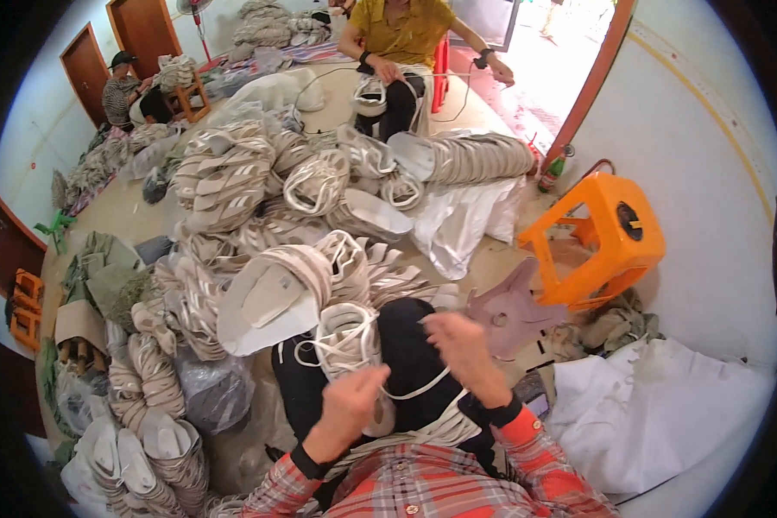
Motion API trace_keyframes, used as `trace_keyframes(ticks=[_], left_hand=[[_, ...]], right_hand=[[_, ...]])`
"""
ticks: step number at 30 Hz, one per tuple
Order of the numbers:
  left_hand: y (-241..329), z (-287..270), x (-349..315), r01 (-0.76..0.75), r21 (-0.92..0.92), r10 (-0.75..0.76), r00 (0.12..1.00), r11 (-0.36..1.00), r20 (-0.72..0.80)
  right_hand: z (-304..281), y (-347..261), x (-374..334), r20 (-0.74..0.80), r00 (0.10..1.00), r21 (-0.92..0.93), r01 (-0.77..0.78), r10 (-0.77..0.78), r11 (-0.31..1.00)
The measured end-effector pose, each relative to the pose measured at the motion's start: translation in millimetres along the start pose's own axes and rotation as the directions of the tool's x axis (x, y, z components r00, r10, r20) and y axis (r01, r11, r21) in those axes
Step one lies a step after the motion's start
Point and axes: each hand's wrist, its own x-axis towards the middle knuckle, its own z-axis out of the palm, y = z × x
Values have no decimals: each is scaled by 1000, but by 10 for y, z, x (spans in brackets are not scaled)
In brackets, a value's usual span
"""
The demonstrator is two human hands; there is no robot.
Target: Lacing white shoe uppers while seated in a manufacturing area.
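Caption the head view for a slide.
Left hand at a beige shoe with white lace, right hand raised beside it, stacked shoe uppers beyond.

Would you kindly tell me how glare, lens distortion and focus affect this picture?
In the head view, daylight washes out the doorway at upper right; in the head view, fisheye bending curves the yellow stripe at right, within a black rim; in the head view, the shoe upper near the centre reads fairly clearly, while the seated person at upper left looks small and soft.
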Motion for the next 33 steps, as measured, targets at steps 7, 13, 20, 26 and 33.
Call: trace_keyframes(ticks=[7,13,20,26,33], left_hand=[[-303,-303,202,-62,529,-70,971,846,227],[-241,-326,-9,-6,501,-161,944,865,288],[-335,-55,160,197,251,-210,977,948,23],[-410,40,201,316,119,-317,948,941,-14],[-543,-80,337,8,223,-41,989,975,144]], right_hand=[[708,-205,-54,202,919,-437,395,-340,809],[711,-229,-46,248,916,-486,398,-315,778],[818,-308,18,250,928,-526,370,-276,766],[774,-265,6,251,931,-443,353,-264,824],[792,-291,-26,228,923,-344,373,-309,862]])
